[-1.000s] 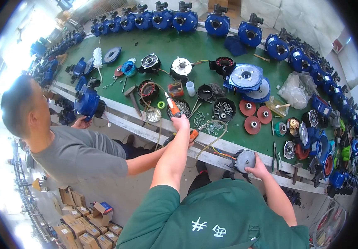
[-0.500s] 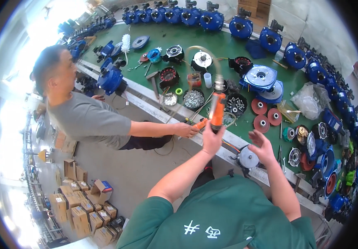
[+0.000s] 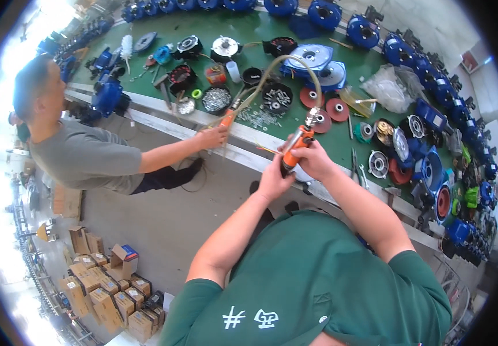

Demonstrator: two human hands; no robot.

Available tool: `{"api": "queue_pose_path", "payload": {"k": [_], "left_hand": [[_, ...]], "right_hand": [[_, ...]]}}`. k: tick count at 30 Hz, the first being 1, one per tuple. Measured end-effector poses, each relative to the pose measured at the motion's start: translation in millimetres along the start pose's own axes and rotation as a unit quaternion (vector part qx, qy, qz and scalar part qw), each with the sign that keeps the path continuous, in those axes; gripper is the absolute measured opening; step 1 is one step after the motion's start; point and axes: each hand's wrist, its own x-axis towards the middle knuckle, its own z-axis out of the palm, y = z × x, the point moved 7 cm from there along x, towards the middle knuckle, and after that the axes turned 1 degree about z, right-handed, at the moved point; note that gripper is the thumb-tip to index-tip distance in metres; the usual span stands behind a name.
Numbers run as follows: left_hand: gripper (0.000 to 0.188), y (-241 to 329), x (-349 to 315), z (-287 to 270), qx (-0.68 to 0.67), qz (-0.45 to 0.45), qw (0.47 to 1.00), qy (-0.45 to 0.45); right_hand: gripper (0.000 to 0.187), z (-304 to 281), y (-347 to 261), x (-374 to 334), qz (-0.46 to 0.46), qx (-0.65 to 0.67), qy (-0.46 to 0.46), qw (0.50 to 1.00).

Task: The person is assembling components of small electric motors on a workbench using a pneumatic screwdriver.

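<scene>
The left forearm point(image 3: 234, 228) extends from the near left toward the far right. The right forearm point(image 3: 370, 205) extends from the near right toward the far left. The two converge ahead of the torso point(image 3: 312, 277). The left hand point(image 3: 275, 180) is curled in a closed grip. The right hand point(image 3: 316, 161) is positioned just beside it, slightly farther and to the right, also bent inward in a grip. The left wrist point(image 3: 261, 197) and right wrist point(image 3: 331, 174) align approximately with their forearms.
</scene>
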Motion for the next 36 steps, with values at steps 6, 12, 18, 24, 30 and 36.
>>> {"api": "queue_pose_path", "payload": {"k": [6,12,18,24,30,36], "left_hand": [[0.048,-94.6,-24.2,11.2,0.005,-0.117,0.992,0.05],[0.046,-75.1,-24.8,-0.7,0.104,-0.039,0.99,0.084],[0.035,-48.1,-4.6,24.9,0.177,0.09,0.975,0.102],[0.025,-58.5,-23.7,41.2,0.207,0.029,0.971,0.118],[0.021,-51.3,-11.8,35.0,0.215,0.046,0.97,0.103],[0.024,-60.0,-8.3,31.5,0.204,0.044,0.973,0.104]], "right_hand": [[0.039,-23.4,2.9,-1.9,-0.071,-0.129,0.048,0.988],[0.039,-10.1,27.7,11.6,-0.084,-0.159,0.053,0.982],[0.044,-51.2,36.4,12.5,-0.098,-0.212,0.117,0.965],[0.034,-28.1,32.7,-11.9,-0.12,-0.178,0.11,0.971],[0.038,-21.4,28.4,-15.8,-0.103,-0.221,0.071,0.967],[0.043,-12.2,21.8,-22.0,-0.095,-0.413,0.021,0.906]]}}
